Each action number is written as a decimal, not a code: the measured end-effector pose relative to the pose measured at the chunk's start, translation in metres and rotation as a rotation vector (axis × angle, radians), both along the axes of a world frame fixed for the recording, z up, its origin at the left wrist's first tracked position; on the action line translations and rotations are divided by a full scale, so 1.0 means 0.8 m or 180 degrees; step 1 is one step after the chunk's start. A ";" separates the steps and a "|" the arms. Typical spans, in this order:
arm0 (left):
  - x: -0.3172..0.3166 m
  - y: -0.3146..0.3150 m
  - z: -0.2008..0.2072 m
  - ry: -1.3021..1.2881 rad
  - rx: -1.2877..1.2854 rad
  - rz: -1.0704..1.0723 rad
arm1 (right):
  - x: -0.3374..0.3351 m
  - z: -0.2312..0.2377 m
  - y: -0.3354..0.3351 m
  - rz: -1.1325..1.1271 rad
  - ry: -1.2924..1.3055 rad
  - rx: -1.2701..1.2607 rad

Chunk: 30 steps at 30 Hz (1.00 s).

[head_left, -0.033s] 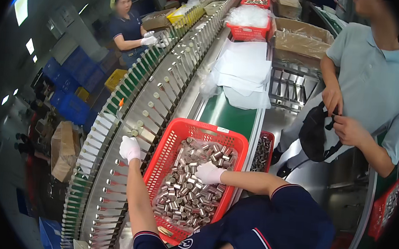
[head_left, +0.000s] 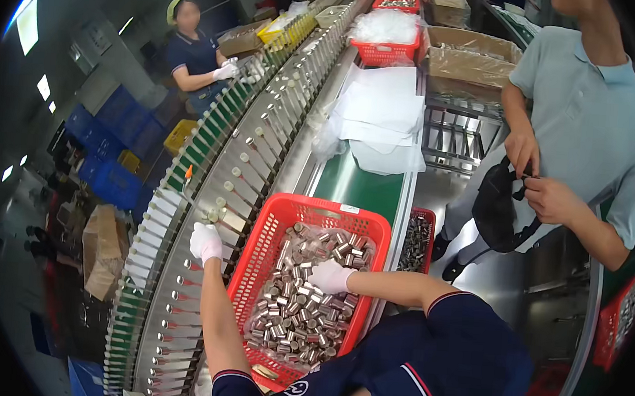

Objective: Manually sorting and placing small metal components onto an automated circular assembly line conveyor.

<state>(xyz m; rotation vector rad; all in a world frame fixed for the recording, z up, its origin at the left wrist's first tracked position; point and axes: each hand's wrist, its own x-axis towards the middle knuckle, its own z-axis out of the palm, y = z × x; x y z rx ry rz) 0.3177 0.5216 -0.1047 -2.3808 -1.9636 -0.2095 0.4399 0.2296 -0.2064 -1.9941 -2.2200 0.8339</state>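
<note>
Silver metal cylinders (head_left: 298, 311) lie in the red basket (head_left: 371, 220), long axes pointing every way. Gloved right hand (head_left: 332, 276) touches them; gloved left hand (head_left: 206, 243) is beside leftward pegs (head_left: 184, 295). Whether either's fingers grip cannot be told.

Perforated basket (head_left: 295, 201): red plastic, smooth, low gloss. Small cylinders (head_left: 299, 307): silvery metal, smooth, highly polished, reflective. Basket liner (head_left: 266, 355): clear plastic film, thin, wrinkled, shiny. Left glove (head_left: 208, 242) and right glove (head_left: 332, 276): white cloth, matt. Spindle-line plate (head_left: 222, 171): grey metal, smooth, satin sheen. Conveyor belt (head_left: 362, 186): green, smooth, faint sheen; material uncertain. Stacked sheets (head_left: 379, 107): white, paper-like, flat, matt. Bagging in far basket (head_left: 384, 27): translucent plastic film, crumpled, glossy. Open carton (head_left: 467, 65): brown cardboard, matt. Navy shirt (head_left: 461, 355): cloth, matt, softly creased. Collared pale shirt (head_left: 596, 107): cloth, matt.
</note>
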 end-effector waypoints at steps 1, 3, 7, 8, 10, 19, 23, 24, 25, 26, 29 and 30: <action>-0.008 0.006 0.004 -0.0174 0.0169 -0.0114 | -0.004 -0.003 0.007 -0.0079 0.0144 0.0054; 0.036 -0.016 0.067 -0.0337 0.0307 -0.0587 | -0.011 -0.029 0.011 -0.0531 0.0591 0.0411; 0.133 -0.164 0.224 -0.0820 0.0171 -0.2593 | 0.016 -0.011 -0.012 -0.0264 -0.0001 0.0691; 0.134 -0.192 0.239 -0.1080 -0.0020 -0.2803 | 0.012 0.000 -0.012 -0.0211 -0.0097 0.0506; 0.129 -0.238 0.222 -0.2147 -0.0431 -0.3004 | 0.007 -0.014 -0.001 -0.0272 -0.0108 0.0189; 0.141 -0.238 -0.048 -0.5750 -0.4853 -0.0203 | -0.003 0.004 -0.013 -0.0224 0.0210 -0.0143; 0.194 -0.309 0.167 -0.6810 -0.5221 -0.1349 | 0.009 0.007 -0.020 -0.0542 0.0288 -0.0066; 0.197 -0.314 0.195 -0.6842 -0.5414 -0.1561 | 0.005 0.007 -0.018 -0.0668 0.0315 -0.0056; 0.199 -0.302 0.192 -0.6779 -0.5926 -0.2275 | 0.004 0.026 -0.017 -0.0693 0.0334 -0.0160; 0.207 -0.292 0.196 -0.6593 -0.6448 -0.3061 | 0.004 0.010 -0.005 -0.0890 0.0679 -0.0327; 0.242 -0.283 0.194 -0.6848 -0.6963 -0.3229 | 0.014 0.032 -0.008 -0.1130 0.0823 -0.0322; 0.256 -0.278 0.190 -0.6889 -0.7315 -0.3001 | 0.020 0.066 -0.017 -0.1305 0.1045 -0.0319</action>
